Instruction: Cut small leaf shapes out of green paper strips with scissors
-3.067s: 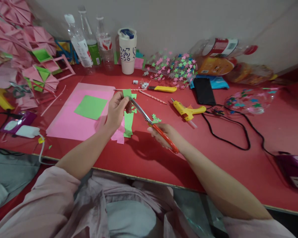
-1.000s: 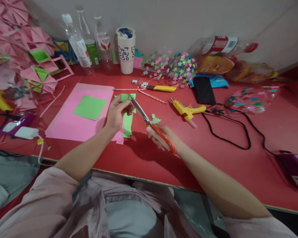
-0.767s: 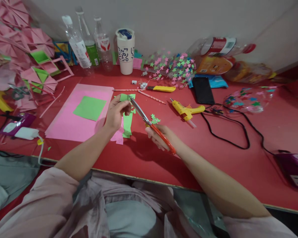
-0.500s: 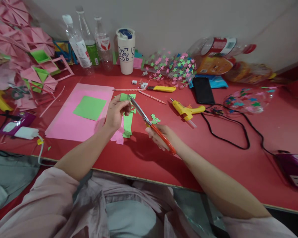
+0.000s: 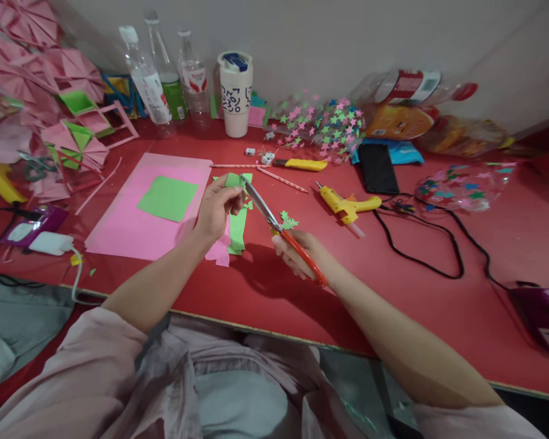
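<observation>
My left hand (image 5: 217,207) pinches a small piece of green paper (image 5: 232,180) between thumb and fingers. In my right hand (image 5: 297,250) are scissors with red handles (image 5: 304,256), their blades angled up to the left. The blade tips touch or nearly touch the green piece; the exact contact is too small to tell. Below them lie green paper strips (image 5: 236,238) and pink paper scraps (image 5: 218,250). Small green paper stars (image 5: 288,221) are piled just beyond my right hand. To the left, a green paper square (image 5: 168,199) rests on a large pink sheet (image 5: 119,228).
A yellow glue gun (image 5: 348,204), a yellow utility knife (image 5: 302,164) and a black phone (image 5: 377,169) lie behind and right. Bottles (image 5: 149,91) and a white tumbler (image 5: 236,97) stand at the wall. A black cable (image 5: 421,268) loops across the red table (image 5: 393,317).
The whole view has shifted slightly, so things appear a little farther right. Both hands keep nearly the same pose, with the scissors still at the green paper piece.
</observation>
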Tool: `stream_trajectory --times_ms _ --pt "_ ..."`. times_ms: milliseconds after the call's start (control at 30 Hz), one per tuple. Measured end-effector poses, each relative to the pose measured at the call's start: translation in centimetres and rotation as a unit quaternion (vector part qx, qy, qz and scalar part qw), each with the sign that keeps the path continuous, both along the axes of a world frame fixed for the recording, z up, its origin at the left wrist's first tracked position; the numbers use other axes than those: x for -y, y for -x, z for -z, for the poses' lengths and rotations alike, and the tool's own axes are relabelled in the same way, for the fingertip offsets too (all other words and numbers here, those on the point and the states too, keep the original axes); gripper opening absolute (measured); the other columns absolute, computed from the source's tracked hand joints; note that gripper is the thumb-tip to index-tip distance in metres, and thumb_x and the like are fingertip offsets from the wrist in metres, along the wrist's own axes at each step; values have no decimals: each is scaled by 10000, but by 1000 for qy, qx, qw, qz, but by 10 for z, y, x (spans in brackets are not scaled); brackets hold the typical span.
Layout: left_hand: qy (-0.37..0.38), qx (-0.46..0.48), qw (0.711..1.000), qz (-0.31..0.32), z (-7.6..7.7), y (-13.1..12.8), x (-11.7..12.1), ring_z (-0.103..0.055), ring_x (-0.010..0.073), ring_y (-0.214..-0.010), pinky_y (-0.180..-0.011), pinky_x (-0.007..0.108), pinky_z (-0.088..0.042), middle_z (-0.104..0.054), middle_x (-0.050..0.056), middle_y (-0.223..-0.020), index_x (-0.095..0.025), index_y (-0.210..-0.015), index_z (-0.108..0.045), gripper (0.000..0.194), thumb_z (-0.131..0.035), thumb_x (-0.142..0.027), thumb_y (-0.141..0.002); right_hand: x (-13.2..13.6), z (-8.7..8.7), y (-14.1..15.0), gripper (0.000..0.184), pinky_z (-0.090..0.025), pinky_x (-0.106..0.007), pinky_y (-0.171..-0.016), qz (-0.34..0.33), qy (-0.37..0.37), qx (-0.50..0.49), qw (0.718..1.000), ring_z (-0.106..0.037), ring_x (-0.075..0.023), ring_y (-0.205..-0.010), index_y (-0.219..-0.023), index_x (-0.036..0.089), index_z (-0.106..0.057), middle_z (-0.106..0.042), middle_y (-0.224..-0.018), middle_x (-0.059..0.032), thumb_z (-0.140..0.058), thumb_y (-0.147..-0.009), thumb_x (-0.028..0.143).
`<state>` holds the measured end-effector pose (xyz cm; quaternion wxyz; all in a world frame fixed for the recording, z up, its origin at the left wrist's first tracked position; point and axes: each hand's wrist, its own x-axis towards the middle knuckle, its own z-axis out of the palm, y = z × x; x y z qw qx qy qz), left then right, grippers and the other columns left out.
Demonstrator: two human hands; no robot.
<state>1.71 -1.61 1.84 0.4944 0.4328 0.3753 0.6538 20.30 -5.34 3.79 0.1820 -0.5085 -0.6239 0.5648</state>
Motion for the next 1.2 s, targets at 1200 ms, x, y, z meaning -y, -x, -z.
stream_trajectory --times_ms 1200 --pt "57 52 997 -15 -3 -2 -3 -513 29 -479 -441 150 -392 -572 -41 -579 -180 -668 -490 140 -570 -245 -763 1 3 2 462 -280 -201 -302 31 -21 18 999 -338 -61 -258 -601 214 -365 -332 -370 102 -597 -693 603"
